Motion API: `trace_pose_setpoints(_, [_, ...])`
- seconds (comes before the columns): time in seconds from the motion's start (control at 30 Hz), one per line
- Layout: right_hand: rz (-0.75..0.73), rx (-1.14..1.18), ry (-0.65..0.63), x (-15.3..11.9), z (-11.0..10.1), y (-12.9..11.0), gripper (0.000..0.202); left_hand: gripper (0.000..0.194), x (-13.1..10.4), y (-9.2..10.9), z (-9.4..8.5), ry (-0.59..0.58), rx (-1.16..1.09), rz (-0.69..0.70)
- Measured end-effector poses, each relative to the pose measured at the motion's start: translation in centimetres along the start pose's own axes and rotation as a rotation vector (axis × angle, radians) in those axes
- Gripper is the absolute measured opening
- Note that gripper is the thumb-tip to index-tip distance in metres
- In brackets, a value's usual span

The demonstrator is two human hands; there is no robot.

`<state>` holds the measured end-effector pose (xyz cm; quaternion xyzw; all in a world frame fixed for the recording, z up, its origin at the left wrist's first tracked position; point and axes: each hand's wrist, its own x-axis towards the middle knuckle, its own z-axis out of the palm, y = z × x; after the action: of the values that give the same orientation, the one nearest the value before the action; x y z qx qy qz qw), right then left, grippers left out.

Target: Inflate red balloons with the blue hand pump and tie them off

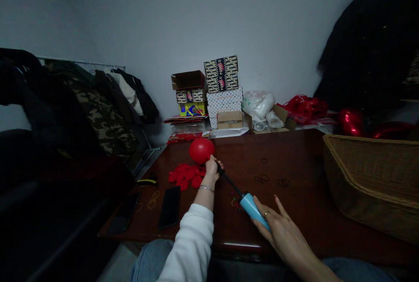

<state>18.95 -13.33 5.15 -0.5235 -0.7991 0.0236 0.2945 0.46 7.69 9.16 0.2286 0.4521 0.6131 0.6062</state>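
Note:
A light blue hand pump with a black rod slants across the middle of the dark wooden table. My left hand is closed around the pump's black end and the neck of a round, inflated red balloon. My right hand holds the blue barrel between thumb and fingers, with some fingers stretched out. Flat red balloons lie in a heap just left of my left hand.
A wicker basket stands at the right. Two dark phones and yellowish rubber bands lie at the left. Dark bands lie right of centre. Stacked boxes stand behind the table.

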Motion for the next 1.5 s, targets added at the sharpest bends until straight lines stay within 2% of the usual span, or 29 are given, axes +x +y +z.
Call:
trace_pose_setpoints(0.23, [0.022, -0.022, -0.009, 0.5, -0.2, -0.5, 0.047, 0.031, -0.6, -0.4, 0.3, 0.005, 0.003, -0.01])
trace_pose_setpoints(0.5, [0.057, -0.128, -0.005, 4.9, 1.0, -1.7, 0.045, 0.032, -1.4, -2.2, 1.1, -0.025, 0.011, -0.06])
trace_pose_setpoints(0.63, [0.067, -0.153, -0.017, 6.7, 1.3, -2.0, 0.046, 0.03, -1.8, -2.3, 1.4, -0.021, 0.02, -0.071])
trace_pose_setpoints(0.73, [0.064, -0.153, 0.006, 7.0, 1.6, -2.1, 0.045, 0.029, -1.8, -2.1, 1.3, -0.011, 0.024, -0.055])
trace_pose_setpoints(0.93, [0.041, -0.09, 0.024, 5.2, 1.5, -2.2, 0.045, 0.031, -1.1, -1.8, 0.3, -0.036, 0.033, -0.043])
trace_pose_setpoints(1.27, [-0.043, -0.032, 0.021, -1.5, 0.9, 0.4, 0.052, 0.032, 0.2, -0.2, -1.2, 0.001, 0.032, 0.0])
trace_pose_setpoints(1.5, [-0.013, -0.026, -0.016, -1.9, 0.4, 0.8, 0.051, 0.034, -0.1, -0.3, -0.7, 0.01, 0.006, -0.01])
